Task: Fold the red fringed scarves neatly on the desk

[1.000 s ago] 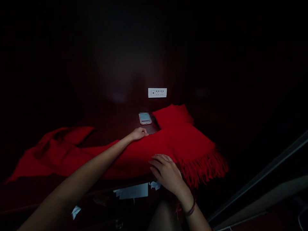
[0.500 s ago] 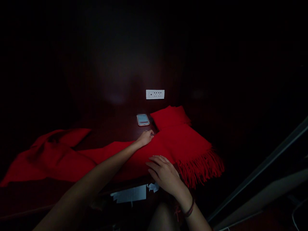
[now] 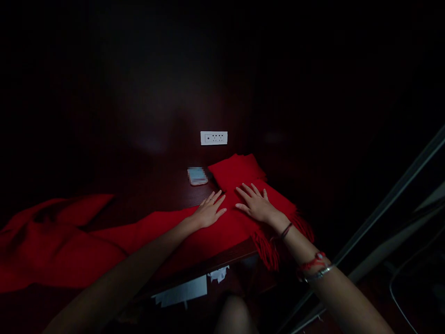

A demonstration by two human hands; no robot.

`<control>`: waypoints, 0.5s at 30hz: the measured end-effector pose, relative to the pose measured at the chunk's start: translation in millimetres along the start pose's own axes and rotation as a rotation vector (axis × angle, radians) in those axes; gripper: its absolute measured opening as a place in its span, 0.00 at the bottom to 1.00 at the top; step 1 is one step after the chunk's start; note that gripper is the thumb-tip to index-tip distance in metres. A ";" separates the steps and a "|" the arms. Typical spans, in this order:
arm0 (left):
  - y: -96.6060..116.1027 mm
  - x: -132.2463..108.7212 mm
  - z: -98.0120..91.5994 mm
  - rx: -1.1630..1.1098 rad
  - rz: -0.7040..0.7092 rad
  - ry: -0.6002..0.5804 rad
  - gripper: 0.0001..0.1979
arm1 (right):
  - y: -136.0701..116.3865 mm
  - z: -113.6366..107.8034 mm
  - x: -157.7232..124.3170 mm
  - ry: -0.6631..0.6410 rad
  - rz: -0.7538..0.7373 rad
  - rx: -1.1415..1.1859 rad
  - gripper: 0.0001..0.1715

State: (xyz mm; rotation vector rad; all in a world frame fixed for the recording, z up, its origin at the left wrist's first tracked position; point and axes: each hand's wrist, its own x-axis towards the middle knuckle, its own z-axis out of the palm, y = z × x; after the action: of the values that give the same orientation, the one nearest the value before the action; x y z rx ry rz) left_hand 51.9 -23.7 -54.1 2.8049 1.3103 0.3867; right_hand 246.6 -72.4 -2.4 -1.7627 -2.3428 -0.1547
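A long red scarf with fringe at its right end lies along a dark wooden desk. Its right part is laid over in layers, and the left part is rumpled. My left hand rests on the scarf with fingers spread and a ring on one finger. To its right, my right hand lies flat on the layered part, fingers apart, with bracelets on the wrist and forearm. Neither hand grips the cloth. The fringe hangs over the desk's front edge, partly hidden by my right forearm.
Behind the scarf lies a phone, its screen blurred. A white power socket is on the dark back wall. Papers show below the desk edge, above my knee. A pale diagonal bar stands at the right.
My right hand has moved forward from the front edge onto the layered scarf. My left hand has gone from closed fingers at the scarf's far edge to spread flat. The view has shifted slightly.
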 end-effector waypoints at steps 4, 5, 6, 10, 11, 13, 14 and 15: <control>-8.6 1.3 -0.9 -0.009 0.015 -0.085 0.28 | 18.1 19.9 6.9 -0.115 0.102 -0.017 0.38; -10.6 1.3 -1.1 -0.007 0.023 -0.095 0.28 | 19.8 22.4 6.4 -0.109 0.109 -0.015 0.38; -12.3 1.1 -1.4 -0.004 0.029 -0.105 0.29 | 20.7 23.7 5.9 -0.106 0.113 -0.016 0.38; -13.9 -2.3 -2.8 0.010 0.014 -0.138 0.29 | 19.8 23.2 5.1 -0.126 0.132 -0.024 0.38; -13.1 -4.2 -3.5 0.013 -0.004 -0.149 0.30 | 19.5 23.1 5.2 -0.125 0.132 -0.027 0.38; -11.0 -10.2 -5.6 0.018 -0.048 -0.173 0.30 | 19.6 23.6 5.4 -0.118 0.123 -0.032 0.38; -9.9 -14.5 -7.1 0.021 -0.067 -0.186 0.31 | 20.0 24.1 5.4 -0.114 0.118 -0.034 0.37; -8.8 -19.7 -9.0 0.024 -0.076 -0.198 0.31 | 20.5 24.5 5.4 -0.110 0.113 -0.036 0.37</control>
State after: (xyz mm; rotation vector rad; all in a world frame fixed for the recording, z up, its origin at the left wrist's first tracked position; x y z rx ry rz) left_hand 31.1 -33.7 -50.7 2.7177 1.3800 0.0882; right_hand 262.4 -56.5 -25.8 -1.9621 -2.3201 -0.0852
